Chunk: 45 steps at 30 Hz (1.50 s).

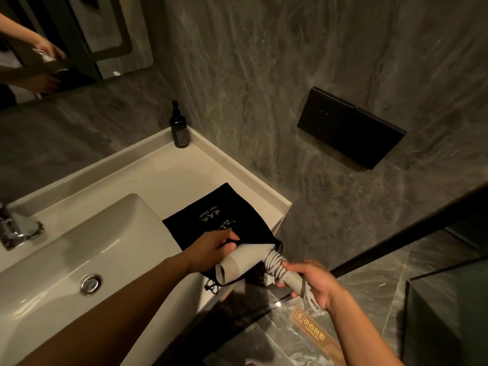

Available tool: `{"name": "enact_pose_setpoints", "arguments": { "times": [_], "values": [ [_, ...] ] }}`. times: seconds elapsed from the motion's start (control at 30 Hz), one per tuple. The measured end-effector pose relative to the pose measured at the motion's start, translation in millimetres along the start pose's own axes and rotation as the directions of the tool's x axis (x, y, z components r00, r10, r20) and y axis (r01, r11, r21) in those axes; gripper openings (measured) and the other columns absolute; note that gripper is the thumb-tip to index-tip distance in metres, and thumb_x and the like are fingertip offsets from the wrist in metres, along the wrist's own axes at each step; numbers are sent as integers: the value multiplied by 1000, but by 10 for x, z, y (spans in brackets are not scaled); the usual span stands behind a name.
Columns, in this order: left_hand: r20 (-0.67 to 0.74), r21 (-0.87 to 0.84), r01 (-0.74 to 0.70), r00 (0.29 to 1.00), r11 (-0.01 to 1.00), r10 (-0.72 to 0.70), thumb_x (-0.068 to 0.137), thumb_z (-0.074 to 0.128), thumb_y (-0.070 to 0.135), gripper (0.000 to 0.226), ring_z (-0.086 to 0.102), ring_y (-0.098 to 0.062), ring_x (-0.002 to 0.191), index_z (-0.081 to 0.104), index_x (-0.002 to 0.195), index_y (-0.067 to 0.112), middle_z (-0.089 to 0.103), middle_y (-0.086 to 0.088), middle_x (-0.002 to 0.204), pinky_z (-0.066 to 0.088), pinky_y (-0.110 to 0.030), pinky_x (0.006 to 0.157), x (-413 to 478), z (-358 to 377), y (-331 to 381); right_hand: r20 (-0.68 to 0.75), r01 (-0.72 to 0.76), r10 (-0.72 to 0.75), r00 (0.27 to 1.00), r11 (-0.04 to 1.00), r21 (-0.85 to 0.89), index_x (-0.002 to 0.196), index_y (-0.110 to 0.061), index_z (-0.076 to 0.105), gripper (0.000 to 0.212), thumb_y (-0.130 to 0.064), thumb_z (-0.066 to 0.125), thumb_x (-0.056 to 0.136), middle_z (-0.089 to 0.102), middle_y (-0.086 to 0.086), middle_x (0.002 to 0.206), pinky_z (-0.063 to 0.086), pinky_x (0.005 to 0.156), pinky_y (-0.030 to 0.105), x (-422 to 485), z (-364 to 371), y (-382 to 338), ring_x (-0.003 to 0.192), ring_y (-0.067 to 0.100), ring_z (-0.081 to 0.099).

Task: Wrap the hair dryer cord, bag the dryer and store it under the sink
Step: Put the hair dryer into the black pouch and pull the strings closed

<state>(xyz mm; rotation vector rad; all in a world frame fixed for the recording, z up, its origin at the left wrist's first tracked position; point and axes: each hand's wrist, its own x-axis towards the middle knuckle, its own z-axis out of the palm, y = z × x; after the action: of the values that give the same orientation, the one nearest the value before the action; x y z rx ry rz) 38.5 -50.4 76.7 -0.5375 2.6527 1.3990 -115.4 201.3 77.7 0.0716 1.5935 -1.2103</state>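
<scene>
Bagging the dryer, its cord already coiled round the handle.
My right hand grips that handle at 5 o'clock; my left hand pinches the black bag mouth. Next I must feed the nozzle inside.

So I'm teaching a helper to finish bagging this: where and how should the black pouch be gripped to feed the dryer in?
Probably grip the pouch at its open hem, the edge nearest the person, where the left hand pinches it. Come from the sink side: the hair dryer enters nozzle-first from the right hand, and the drawstring marks the mouth.
</scene>
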Motion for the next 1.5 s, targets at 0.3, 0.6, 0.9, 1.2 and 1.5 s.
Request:
{"name": "enact_pose_setpoints", "arguments": {
  "times": [0.3, 0.6, 0.9, 1.2, 1.5],
  "values": [
    [57, 266, -173, 985, 949, 163, 96, 60, 7, 47, 46, -8, 82, 54, 142, 13, 44, 0, 101, 33, -5, 70, -88, -66, -59, -350, 154, -116, 930, 985, 82, 97, 13, 72, 37, -20, 80, 83, 75, 35, 92, 54, 50, 33, 97, 343, 181, 62, 32, 65],
    [-96, 181, -154, 980, 971, 173, 90, 61, -3, 43, 47, -5, 79, 60, 132, 5, 44, 0, 105, 37, 1, 73, 12, 113, 66, -426, 169, 7, 905, 911, 376, 112, 18, 60, 44, -14, 77, 86, 67, 29, 82, 52, 44, 32, 192, 792, 78, 49, 29, 63],
    [-498, 131, 69, 867, 989, 5, 85, 59, -2, 24, 53, -17, 78, 56, 108, 3, 48, -11, 109, 45, -21, 63, -50, 262, -59, -192, 29, 101, 976, 816, 577, 132, 5, 59, 42, -16, 60, 96, 64, 29, 112, 54, 38, 29, 340, 920, -168, 69, 35, 63],
    [-165, -915, 155, 700, 373, -695, 107, 47, 15, 18, 65, -24, 83, 54, 119, 4, 68, -14, 97, 54, -36, 68, -12, 491, -53, -246, 52, 84, 966, 864, 501, 122, 9, 62, 42, -14, 72, 88, 70, 30, 98, 51, 37, 29, 383, 995, -130, 56, 34, 65],
    [-543, -132, 108, 824, 985, -163, 104, 51, 12, 14, 58, -19, 64, 50, 114, 2, 58, 0, 76, 42, -21, 58, -302, 391, -364, -212, 21, 69, 975, 919, 394, 127, 7, 61, 36, -11, 62, 95, 67, 23, 85, 48, 31, 24, 379, 917, -295, 35, 24, 64]
  ]
}}
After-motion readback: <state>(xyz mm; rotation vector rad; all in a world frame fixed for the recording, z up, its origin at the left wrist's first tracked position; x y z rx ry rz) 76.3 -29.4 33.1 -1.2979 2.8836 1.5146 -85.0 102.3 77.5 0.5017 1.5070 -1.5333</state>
